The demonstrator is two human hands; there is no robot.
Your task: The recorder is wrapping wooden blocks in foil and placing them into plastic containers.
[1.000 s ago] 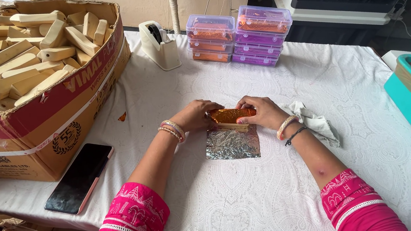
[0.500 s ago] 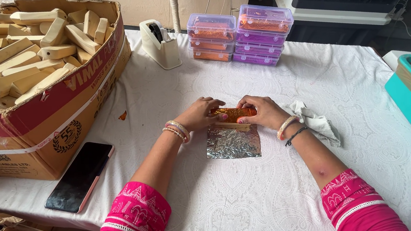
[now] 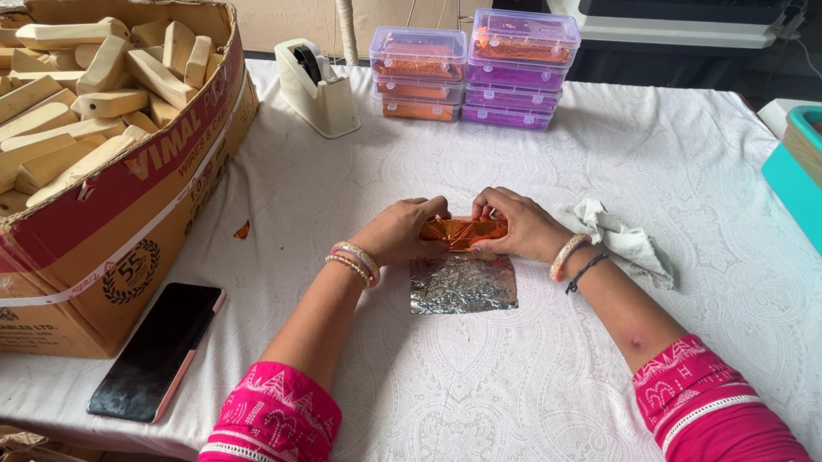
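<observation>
Foil (image 3: 463, 284) lies flat at table (image 3: 508, 402) centre, its far edge folded over an orange-wrapped block (image 3: 461, 229). L to R: carton (image 3: 79, 223) w/ bare wooden blocks (image 3: 47, 105), phone (image 3: 156, 351), left hand (image 3: 401, 232) & right hand (image 3: 516, 226) both pinching the block's ends, cloth (image 3: 623, 241). Progress, judging by this: wrap about half done; most of the sheet unrolled, plenty of blocks left, boxes (image 3: 471, 74) behind already hold wrapped ones.

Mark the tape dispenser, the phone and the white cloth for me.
tape dispenser (image 3: 318, 94), head view, on its cream body below the roll.
phone (image 3: 156, 351), head view, middle of its dark screen.
white cloth (image 3: 623, 241), head view, on the crumpled middle fold.
</observation>
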